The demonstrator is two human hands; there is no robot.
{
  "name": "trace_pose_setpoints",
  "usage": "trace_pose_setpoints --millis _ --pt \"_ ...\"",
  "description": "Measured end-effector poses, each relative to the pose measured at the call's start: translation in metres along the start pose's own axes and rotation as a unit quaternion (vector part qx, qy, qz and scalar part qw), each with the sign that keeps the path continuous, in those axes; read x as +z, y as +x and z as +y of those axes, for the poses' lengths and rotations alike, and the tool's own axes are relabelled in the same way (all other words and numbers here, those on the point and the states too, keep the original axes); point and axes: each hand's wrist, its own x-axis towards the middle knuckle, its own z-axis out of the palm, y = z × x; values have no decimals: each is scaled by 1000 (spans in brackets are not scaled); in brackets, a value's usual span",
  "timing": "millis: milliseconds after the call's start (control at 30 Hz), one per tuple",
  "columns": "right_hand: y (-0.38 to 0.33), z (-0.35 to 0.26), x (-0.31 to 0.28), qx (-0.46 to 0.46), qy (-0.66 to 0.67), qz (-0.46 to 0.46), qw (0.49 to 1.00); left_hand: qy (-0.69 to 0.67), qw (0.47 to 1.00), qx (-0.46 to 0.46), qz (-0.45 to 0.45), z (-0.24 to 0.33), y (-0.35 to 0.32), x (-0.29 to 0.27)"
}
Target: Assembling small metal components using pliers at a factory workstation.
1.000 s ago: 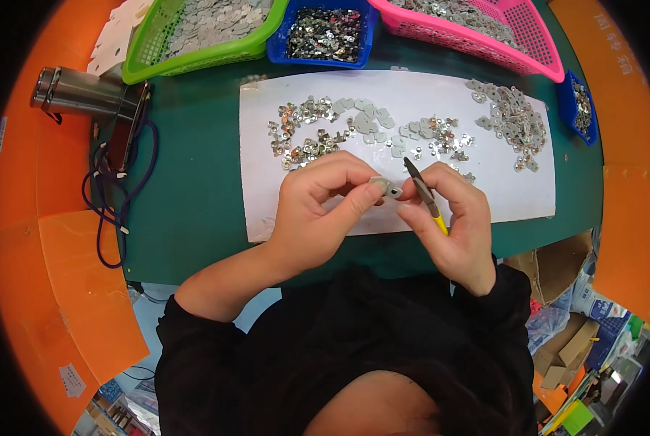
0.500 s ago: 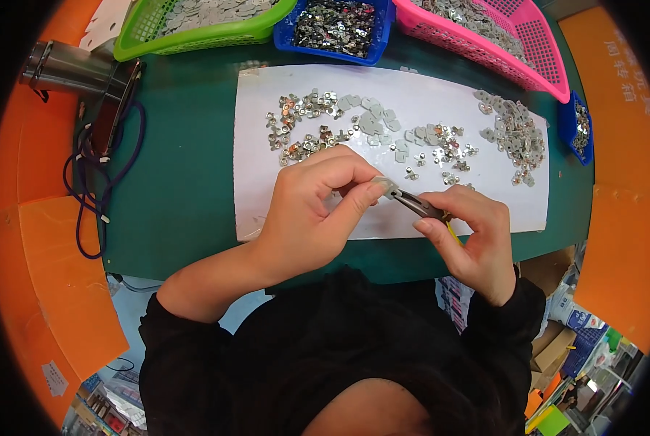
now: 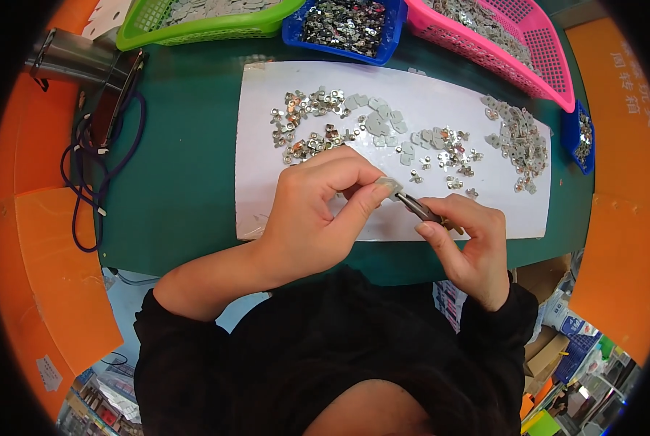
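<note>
Grey metal piece (image 3: 389, 184) pinched in left hand (image 3: 317, 211) fingertips; right hand (image 3: 470, 243) grips tweezers (image 3: 419, 209) — keep tips square, steady over white sheet (image 3: 267, 145)

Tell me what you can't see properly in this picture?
- Small metal piece, head view: mostly covered by the left hand fingertips; its shape is unclear.
- Tweezers: back end hidden inside the right hand.
- Green basket and pink basket: cut off by the top edge.
- Loose parts on the white sheet: too small to tell apart.
</note>
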Motion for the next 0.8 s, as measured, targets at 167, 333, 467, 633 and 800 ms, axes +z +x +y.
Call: trace_pose_setpoints --millis 167,333,467,633,800 --pt "-1 -3 2 21 17 -2 1000 -17 999 -29 -9 6 -1 0" --pt "0 -4 3 54 53 -32 997 -23 1000 -20 8 5 -2 -1" --pt "1 -5 4 90 72 -49 992 -9 1000 -10 18 5 -2 -1" --pt "1 -7 5 91 75 -42 992 -18 999 -20 24 6 -3 0" --pt "2 -10 5 93 66 -57 992 -5 1000 -19 12 6 -3 -2"
